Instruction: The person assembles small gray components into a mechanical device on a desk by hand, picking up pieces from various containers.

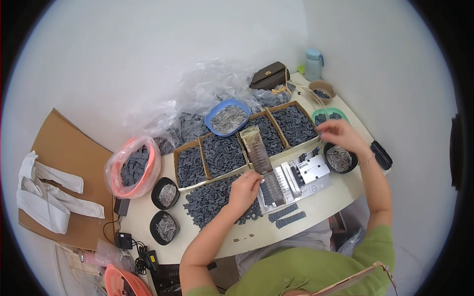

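Observation:
My left hand [244,190] is at the left edge of a metal fixture [291,183], its thumb and fingertips pinched together beside a row of dark grey slotted pieces [272,190]. Anything between those fingertips is too small to make out. My right hand [339,136] is raised over the right side, with its fingers curled together near a black bowl of thin metal pins [339,159] and a green tray of grey parts [330,116]. What it may pinch cannot be told. A clear, ribbed plastic strip [256,149] extends from the fixture over the cardboard boxes. Two linked grey strips [287,216] lie before the fixture.
Cardboard boxes [223,153] of grey parts stand behind a loose grey pile [210,203]. A blue tray of pins [228,118] rests on them. Two black bowls [166,193] and a lined pink basket [132,165] are left. A black case [381,156] lies at the right edge.

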`<state>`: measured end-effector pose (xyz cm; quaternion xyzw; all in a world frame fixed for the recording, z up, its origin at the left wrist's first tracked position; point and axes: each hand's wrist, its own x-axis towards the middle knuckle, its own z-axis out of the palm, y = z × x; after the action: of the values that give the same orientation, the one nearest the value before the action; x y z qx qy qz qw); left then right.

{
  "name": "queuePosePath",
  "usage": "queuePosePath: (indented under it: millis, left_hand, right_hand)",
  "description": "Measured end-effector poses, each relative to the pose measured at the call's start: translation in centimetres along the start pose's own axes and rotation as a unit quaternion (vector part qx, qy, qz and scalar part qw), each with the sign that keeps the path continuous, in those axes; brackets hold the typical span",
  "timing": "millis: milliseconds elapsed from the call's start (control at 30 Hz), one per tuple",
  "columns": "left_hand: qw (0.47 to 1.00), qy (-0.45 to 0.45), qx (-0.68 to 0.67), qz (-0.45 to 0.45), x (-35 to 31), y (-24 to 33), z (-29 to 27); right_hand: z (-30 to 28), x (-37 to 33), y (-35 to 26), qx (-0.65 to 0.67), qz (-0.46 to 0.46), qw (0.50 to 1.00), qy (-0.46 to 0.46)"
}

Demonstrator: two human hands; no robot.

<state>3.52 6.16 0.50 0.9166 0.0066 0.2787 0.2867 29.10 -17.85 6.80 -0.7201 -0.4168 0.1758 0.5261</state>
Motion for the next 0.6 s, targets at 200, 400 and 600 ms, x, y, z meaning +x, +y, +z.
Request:
queuePosePath:
  millis: [200,400,600]
  left_hand:
    - [0.964,-0.098,0.179,0.171,-1.7,-0.8,-0.5]
    - [0.908,-0.162,0.285,0.259,-1.7,0.3,-3.3]
    - [0.895,-0.14,0.378,0.19,-3.3,1.9,0.0]
  right_hand:
    - [7.9,-1.0,-3.9,-0.142,-0.107,0.971,-0.157]
    - [15.6,0.0,-1.2,-0.248,-0.235,0.936,-0.086]
    - [18.1,0.2,-1.1,-0.356,-0.298,0.884,-0.057]
